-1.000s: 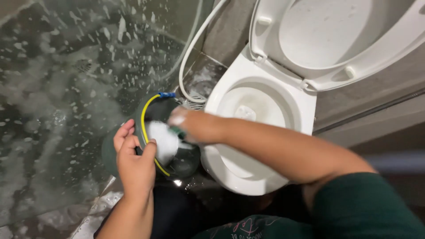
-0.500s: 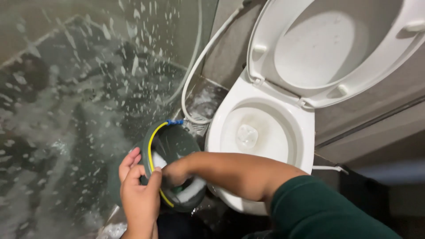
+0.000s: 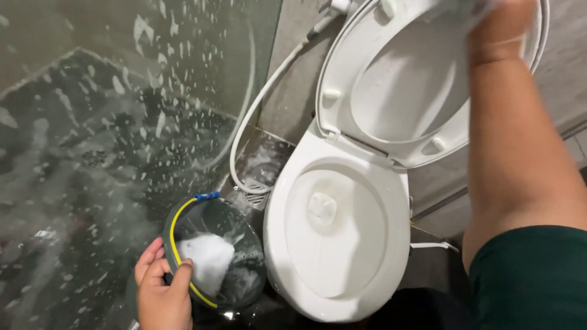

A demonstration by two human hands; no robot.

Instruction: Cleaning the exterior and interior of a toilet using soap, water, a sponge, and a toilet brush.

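Bucket (image 3: 235, 244) by toilet (image 3: 342, 244) | L hand (image 3: 162, 287) clamped on rim | R hand (image 3: 501, 24) raised at lid (image 3: 403, 79), grip unclear

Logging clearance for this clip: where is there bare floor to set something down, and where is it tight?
Bare wet floor spreads left of the bucket, toward the soap-spattered glass wall. It is crowded between the bucket, held at its rim by the left hand, and the toilet bowl; the hose and floor drain fill that corner. The right hand is at the raised lid.
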